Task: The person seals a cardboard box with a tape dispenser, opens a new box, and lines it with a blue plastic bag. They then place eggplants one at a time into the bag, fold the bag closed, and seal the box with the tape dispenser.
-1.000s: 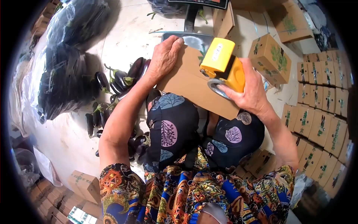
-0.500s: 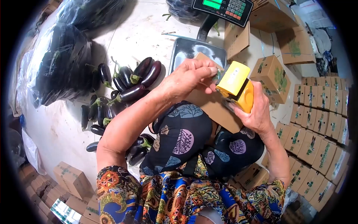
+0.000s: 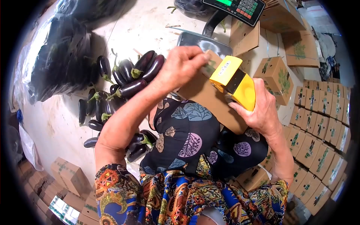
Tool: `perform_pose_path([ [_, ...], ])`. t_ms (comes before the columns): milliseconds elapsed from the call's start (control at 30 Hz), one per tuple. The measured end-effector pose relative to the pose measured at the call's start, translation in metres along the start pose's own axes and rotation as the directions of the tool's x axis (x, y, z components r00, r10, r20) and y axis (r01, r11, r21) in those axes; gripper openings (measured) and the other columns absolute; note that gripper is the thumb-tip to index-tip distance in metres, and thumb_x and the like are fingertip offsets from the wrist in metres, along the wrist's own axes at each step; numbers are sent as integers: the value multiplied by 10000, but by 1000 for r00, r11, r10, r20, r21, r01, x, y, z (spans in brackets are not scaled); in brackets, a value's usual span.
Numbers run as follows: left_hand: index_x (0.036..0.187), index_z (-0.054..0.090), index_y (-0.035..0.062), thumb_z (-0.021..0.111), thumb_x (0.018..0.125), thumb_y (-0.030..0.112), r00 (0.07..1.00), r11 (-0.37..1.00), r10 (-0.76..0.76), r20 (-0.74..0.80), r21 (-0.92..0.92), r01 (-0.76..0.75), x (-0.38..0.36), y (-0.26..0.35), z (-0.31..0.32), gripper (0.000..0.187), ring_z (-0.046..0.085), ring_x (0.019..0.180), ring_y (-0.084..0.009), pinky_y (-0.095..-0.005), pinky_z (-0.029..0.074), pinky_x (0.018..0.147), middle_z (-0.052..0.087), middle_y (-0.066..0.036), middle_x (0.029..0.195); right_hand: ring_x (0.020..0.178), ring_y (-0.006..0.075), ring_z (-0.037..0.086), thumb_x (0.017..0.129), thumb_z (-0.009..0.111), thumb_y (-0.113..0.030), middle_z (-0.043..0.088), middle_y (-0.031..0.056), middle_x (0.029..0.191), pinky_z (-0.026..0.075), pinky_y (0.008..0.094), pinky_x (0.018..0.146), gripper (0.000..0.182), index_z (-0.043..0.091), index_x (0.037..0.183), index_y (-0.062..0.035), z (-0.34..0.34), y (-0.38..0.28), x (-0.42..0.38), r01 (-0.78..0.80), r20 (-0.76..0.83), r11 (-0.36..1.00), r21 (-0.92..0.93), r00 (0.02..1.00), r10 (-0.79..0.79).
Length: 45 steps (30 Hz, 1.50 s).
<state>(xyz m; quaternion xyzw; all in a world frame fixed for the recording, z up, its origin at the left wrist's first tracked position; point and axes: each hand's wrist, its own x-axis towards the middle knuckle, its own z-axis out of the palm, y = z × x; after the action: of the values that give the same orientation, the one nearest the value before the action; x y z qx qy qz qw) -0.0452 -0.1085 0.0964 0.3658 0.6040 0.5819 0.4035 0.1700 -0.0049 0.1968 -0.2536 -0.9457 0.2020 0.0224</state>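
My right hand (image 3: 259, 107) is wrapped around a yellow tape dispenser (image 3: 234, 80), held tilted over a brown cardboard box (image 3: 221, 107) on my lap. My left hand (image 3: 187, 64) is closed in a pinch above the box's far left end, slightly smeared by motion. A small greenish, see-through strip of tape (image 3: 210, 64) shows at its fingertips; its exact extent is blurred. The box lies slanted across my knees, partly covered by the dispenser and both hands. To the left of my left arm several dark purple eggplants (image 3: 131, 89) lie on the floor.
Behind the box stands a platform scale (image 3: 187, 38) with its keypad display (image 3: 240, 8). Brown cartons (image 3: 275, 78) stand to the right, beside rows of stacked boxes (image 3: 320, 146). Plastic-wrapped dark bundles (image 3: 60, 60) fill the upper left. Another carton (image 3: 71, 176) sits at the lower left.
My left hand has moved up and left, away from the dispenser. The dispenser has shifted slightly left and turned, and the whole view has swung a little.
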Motion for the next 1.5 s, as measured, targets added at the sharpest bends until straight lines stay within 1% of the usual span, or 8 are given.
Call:
perform_pose_path([
  [233,692,565,100,621,946,278,972,980,-191,-140,-84,181,10,-43,-80,315,321,522,-37,-222,234,491,396,86,579,784,409,653,689,846,-236,633,233,883,547,449,668,610,467,1106,-4,-2,-2,-4,-52,36,989,-135,998,58],
  [700,684,506,122,579,979,271,950,942,-297,-99,-195,274,0,-120,-49,339,307,528,-22,-220,232,481,400,98,598,728,398,668,700,829,-192,639,224,853,553,424,594,532,491,1038,42,-1,-17,23,31,106,978,-204,994,-9],
  [800,764,615,0,567,962,274,982,987,-156,-106,16,159,-1,-140,-29,342,429,579,-97,-282,373,532,466,6,590,730,398,669,693,832,-184,641,224,852,552,426,596,525,496,1030,38,0,-19,25,9,129,984,-180,991,15],
  [933,823,625,20,507,976,292,999,907,8,-48,421,13,3,-131,-9,334,624,745,-453,-516,484,668,640,-233,730,734,396,672,684,838,-180,644,224,852,554,424,602,512,507,1013,30,1,-20,25,-7,117,986,-168,993,27],
  [1167,946,609,43,523,954,385,940,530,-323,114,844,80,11,-164,-13,353,647,793,-454,-543,516,703,656,-258,811,754,397,650,672,836,-147,630,199,837,536,420,647,483,503,992,-7,6,-18,20,-36,69,986,-161,996,47],
  [1267,1093,594,-2,487,966,481,964,911,-265,16,333,245,23,-172,-15,511,654,965,-319,-443,505,840,675,-182,1005,740,393,648,682,831,-155,629,194,827,534,418,639,469,506,987,-9,5,-19,20,-43,69,987,-152,996,53],
  [1333,1206,576,-31,394,998,541,973,957,-227,-50,-195,214,24,-128,-13,635,555,1075,-183,-331,435,946,625,-109,1094,734,391,648,687,826,-156,630,193,822,534,416,633,461,507,987,-10,6,-19,21,-44,70,987,-157,996,56],
  [1500,1131,591,-23,333,1003,538,978,985,-170,119,1,171,46,-140,13,631,569,1114,-329,-409,426,968,612,-216,1164,727,386,654,693,821,-161,634,199,827,534,414,612,466,505,993,3,5,-14,21,-2,55,991,-135,998,10],
])
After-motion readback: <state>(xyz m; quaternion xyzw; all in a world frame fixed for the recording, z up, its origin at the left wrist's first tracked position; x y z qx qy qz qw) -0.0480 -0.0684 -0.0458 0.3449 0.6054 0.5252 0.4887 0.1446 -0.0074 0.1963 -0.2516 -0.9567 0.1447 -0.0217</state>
